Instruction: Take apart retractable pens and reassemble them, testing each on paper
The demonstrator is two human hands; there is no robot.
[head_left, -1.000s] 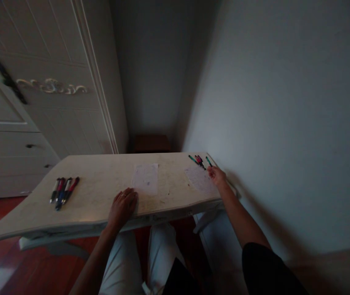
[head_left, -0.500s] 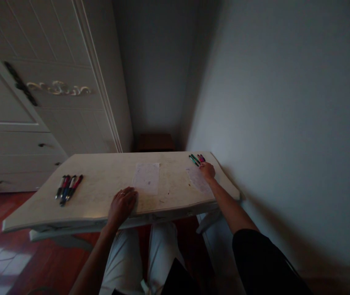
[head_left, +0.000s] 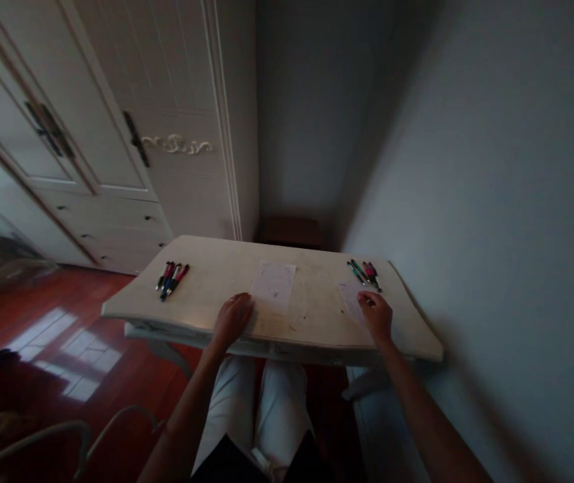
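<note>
I sit at a small pale table (head_left: 216,268). My left hand (head_left: 232,318) rests palm down near the front edge, beside a sheet of paper (head_left: 274,286) in the middle. My right hand (head_left: 377,314) lies on a second sheet (head_left: 350,295) at the right, fingers loosely curled, with nothing visible in it. A group of green and pink pens (head_left: 364,272) lies just beyond that hand. Another group of red, blue and grey pens (head_left: 171,278) lies at the table's left end.
A white wardrobe (head_left: 115,134) with dark handles stands at the back left. A grey wall (head_left: 493,201) runs close along the right side of the table. Red wooden floor (head_left: 65,335) lies to the left, with a curved chair frame (head_left: 39,436) at the lower left.
My right hand has drawn back from the green and pink pens onto the right sheet. The view has swung left and the table sits further right. My left hand stays put.
</note>
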